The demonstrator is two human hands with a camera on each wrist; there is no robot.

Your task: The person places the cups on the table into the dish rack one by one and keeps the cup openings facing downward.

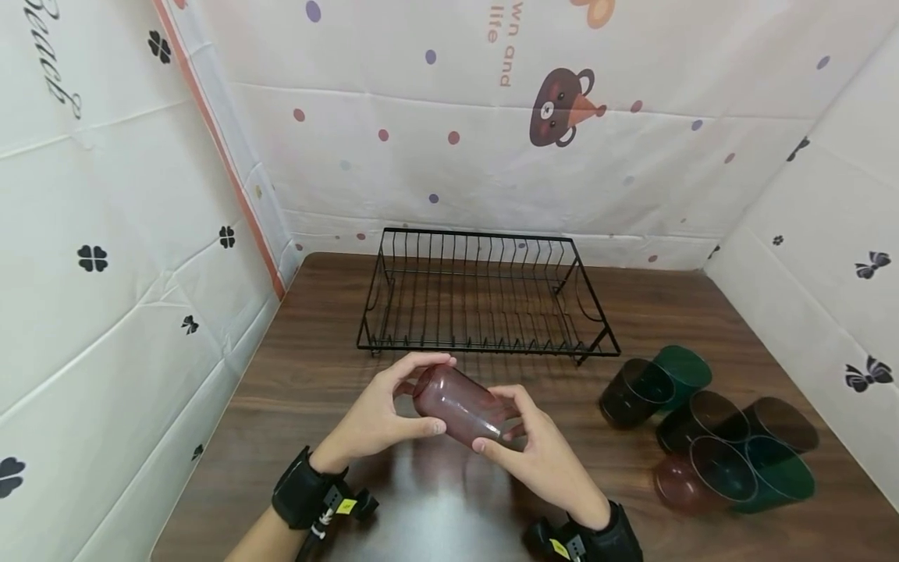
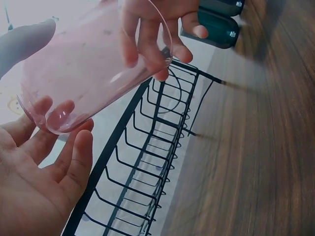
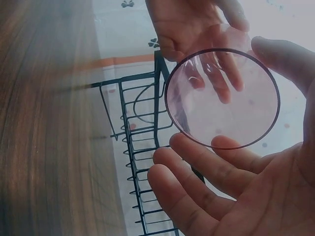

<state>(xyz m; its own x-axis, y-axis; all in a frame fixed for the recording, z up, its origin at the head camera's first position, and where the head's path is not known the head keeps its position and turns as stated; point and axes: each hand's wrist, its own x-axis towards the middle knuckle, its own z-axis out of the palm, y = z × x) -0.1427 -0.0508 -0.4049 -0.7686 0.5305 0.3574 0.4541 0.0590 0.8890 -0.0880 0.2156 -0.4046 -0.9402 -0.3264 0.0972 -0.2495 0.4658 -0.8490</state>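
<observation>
A reddish see-through cup [image 1: 460, 406] lies on its side in the air just above the wooden table [image 1: 330, 343], held between both hands. My left hand [image 1: 431, 394] grips its base end, thumb below and fingers curled over the top. My right hand [image 1: 495, 421] holds the rim end, fingers under the rim and thumb at the side. In the left wrist view the cup [image 2: 88, 73] rests on my left fingers [image 2: 74, 162]. The right wrist view looks into the open mouth of the cup [image 3: 221, 98], with my right fingers [image 3: 206, 172] below it.
A black wire dish rack [image 1: 485, 297] stands just beyond the hands, near the back wall. Several dark, green and red cups [image 1: 709, 429] lie on their sides at the right of the table. Patterned sheets wall in three sides.
</observation>
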